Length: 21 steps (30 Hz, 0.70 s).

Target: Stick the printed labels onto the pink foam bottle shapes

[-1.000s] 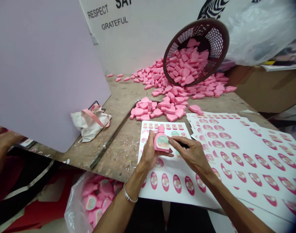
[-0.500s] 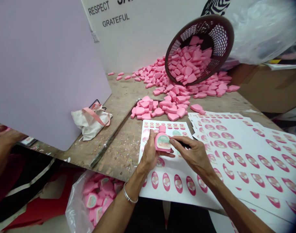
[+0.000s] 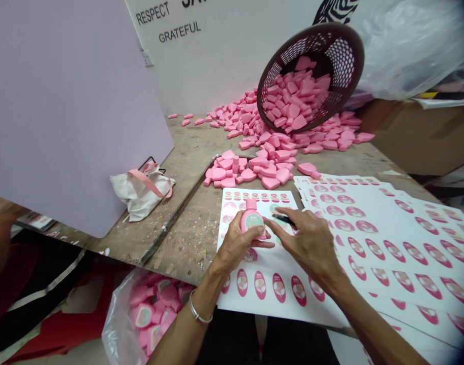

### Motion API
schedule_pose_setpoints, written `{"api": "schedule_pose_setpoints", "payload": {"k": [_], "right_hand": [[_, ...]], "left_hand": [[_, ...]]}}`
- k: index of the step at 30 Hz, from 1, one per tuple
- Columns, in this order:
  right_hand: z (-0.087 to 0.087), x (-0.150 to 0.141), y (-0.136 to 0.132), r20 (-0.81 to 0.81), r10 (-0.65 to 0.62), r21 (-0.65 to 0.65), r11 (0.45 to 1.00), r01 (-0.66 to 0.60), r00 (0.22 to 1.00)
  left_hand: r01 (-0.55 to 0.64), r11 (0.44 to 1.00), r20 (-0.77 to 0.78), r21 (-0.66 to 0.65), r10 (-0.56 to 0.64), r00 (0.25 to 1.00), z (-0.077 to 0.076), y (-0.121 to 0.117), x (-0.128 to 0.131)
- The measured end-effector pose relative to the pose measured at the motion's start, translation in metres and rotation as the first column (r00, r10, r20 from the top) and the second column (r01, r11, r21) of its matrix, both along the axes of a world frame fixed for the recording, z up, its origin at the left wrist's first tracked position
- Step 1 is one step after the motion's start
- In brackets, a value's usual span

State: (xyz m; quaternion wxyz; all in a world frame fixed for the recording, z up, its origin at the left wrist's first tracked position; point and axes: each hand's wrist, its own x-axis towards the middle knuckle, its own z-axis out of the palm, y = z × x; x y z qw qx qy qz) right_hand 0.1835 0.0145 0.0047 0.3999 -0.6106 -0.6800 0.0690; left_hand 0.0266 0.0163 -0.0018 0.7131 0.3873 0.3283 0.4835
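My left hand [image 3: 237,238] is wrapped round a small pink bottle [image 3: 250,204], held upright with its neck up; the thumb lies over the green label [image 3: 254,220] on its front. Close by on the right, my right hand [image 3: 311,241] grips a slim black tool [image 3: 285,219], its kind unclear, while a finger reaches to the bottle's right edge. Beneath both hands lies a white sticker sheet [image 3: 232,296] with pink ovals and small labels, partly hidden by them.
A brown basket [image 3: 357,56] lies tipped, spilling pink bottles [image 3: 270,170] over the table [image 3: 190,228]. More sticker sheets [image 3: 387,213] overlap at right. A white bag [image 3: 135,190] sits at left; a plastic bag of labelled bottles [image 3: 114,324] is below. Another person's arm [image 3: 0,228] shows far left.
My left thumb has moved from the bottle's side onto its label. My right hand has turned, so the black tool now points up and left, away from the bottle.
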Motion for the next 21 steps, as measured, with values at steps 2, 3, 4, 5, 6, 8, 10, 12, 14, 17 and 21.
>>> {"api": "schedule_pose_setpoints", "payload": {"k": [2,3,4,5,6,8,10,12,14,17,21], "right_hand": [[-0.002,-0.002,0.002,-0.072,-0.005,-0.042,0.999,0.002,0.997],[-0.003,-0.004,0.003,-0.162,0.044,-0.094,0.994,-0.060,0.986],[-0.005,-0.006,0.005,-0.260,0.109,-0.154,0.976,-0.152,0.960],[-0.008,-0.008,0.008,-0.342,0.162,-0.207,0.948,-0.242,0.926],[-0.010,-0.008,0.013,-0.390,0.191,-0.249,0.920,-0.303,0.901],[-0.016,-0.002,0.031,-0.375,0.174,-0.306,0.904,-0.299,0.911],[-0.020,0.012,0.058,-0.209,0.076,-0.354,0.924,-0.148,0.975],[-0.025,0.027,0.091,0.076,-0.062,-0.414,0.906,0.089,0.995],[-0.029,0.036,0.123,0.179,-0.136,-0.432,0.879,0.202,0.974],[-0.037,0.035,0.160,0.257,-0.182,-0.424,0.862,0.280,0.949],[-0.038,0.026,0.175,0.302,-0.199,-0.412,0.855,0.316,0.932]], "left_hand": [[0.032,0.999,0.014,-0.021,-0.031,0.999,0.003,-0.004,0.000],[0.066,0.997,0.021,-0.033,-0.065,0.998,0.005,-0.008,0.000],[0.105,0.993,0.026,-0.049,-0.104,0.994,0.008,-0.012,-0.001],[0.142,0.988,0.027,-0.065,-0.140,0.990,0.009,-0.016,-0.003],[0.166,0.983,0.021,-0.082,-0.165,0.986,0.010,-0.021,-0.007],[0.139,0.982,-0.024,-0.130,-0.143,0.989,0.007,-0.031,-0.022],[-0.029,0.982,-0.153,-0.185,0.001,0.988,-0.003,-0.038,-0.047],[-0.278,0.950,-0.399,-0.140,0.203,0.894,-0.017,-0.040,-0.076],[-0.353,0.933,-0.640,0.066,0.311,0.702,-0.030,-0.035,-0.104],[-0.288,0.862,-0.803,0.416,0.497,0.328,-0.037,-0.023,-0.129],[-0.289,0.657,-0.673,0.697,0.738,0.054,-0.022,-0.008,-0.119]]}}
